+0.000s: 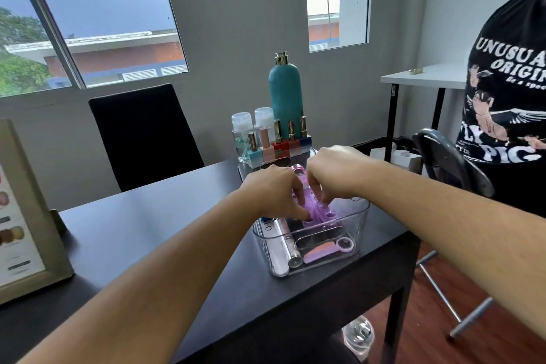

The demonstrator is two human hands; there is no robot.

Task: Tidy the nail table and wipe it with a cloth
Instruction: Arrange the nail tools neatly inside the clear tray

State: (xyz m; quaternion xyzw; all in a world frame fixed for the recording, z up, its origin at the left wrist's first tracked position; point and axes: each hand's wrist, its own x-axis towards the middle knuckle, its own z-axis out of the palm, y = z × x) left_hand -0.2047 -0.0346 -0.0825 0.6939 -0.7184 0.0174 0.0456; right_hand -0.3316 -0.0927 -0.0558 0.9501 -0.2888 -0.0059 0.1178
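Together, both hands reach into a clear bin (362, 224) on the dark tabletop (153, 224). The left hand (273, 192) and right hand (332, 171) each curl fingers onto a purple holder (320, 214) with holes, gripping it. Polish bottles (277, 142) stand just behind the bin, before a teal bottle (285, 94).

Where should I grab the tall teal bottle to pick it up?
Wrap a hand around the teal bottle at its smooth round middle, coming from above the nail polishes lined up in front. It stands upright, and its gold cap looks too narrow to hold.
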